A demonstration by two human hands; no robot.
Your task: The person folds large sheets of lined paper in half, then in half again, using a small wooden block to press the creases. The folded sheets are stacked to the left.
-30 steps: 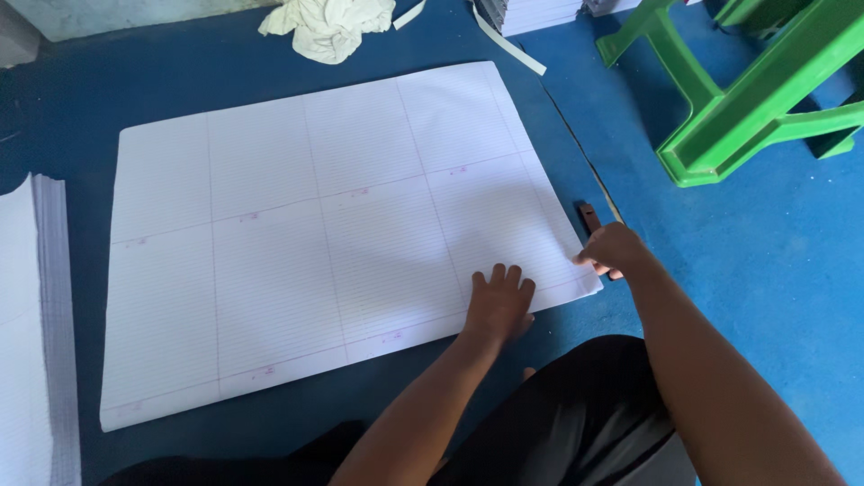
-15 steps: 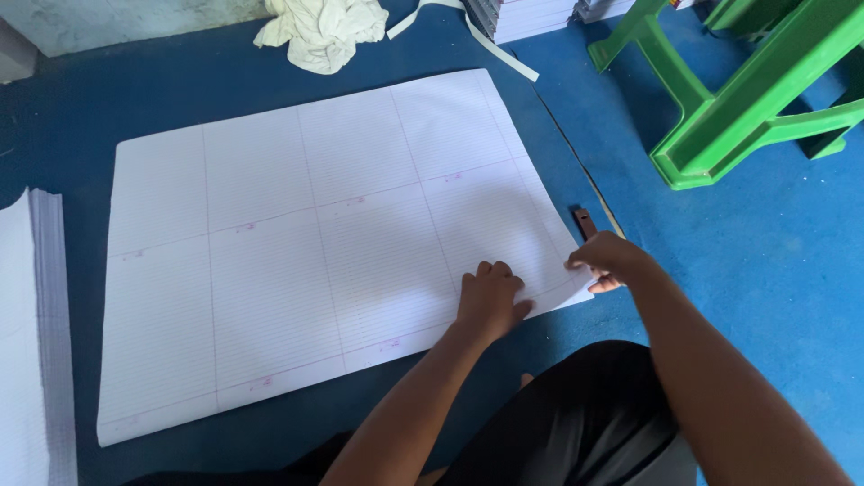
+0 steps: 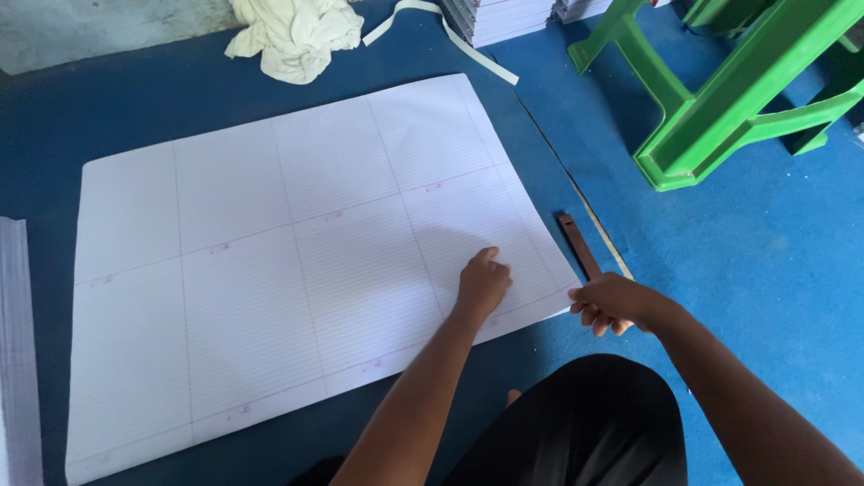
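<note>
Flanking the ruled sheet (image 3: 297,261): crumpled cloth (image 3: 292,36), green stool (image 3: 738,99), brown stick (image 3: 578,245) (left fingers (image 3: 490,263) curled on paper, right fingers (image 3: 598,315) pinching its corner).

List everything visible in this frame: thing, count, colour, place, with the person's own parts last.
Ruled paper sheet: one large stack, white with faint pink lines, centre of floor.
Wooden stick: one, brown, just right of the sheet.
Cloth: one, cream, crumpled at top.
Paper strip: one, white, top centre.
Paper stacks: white, top edge.
Paper pile: one, white, left edge.
Stool: one, green plastic, top right.
Floor: blue.
Left hand: pressing on the sheet.
Right hand: at the sheet's right corner, near the stick.
</note>
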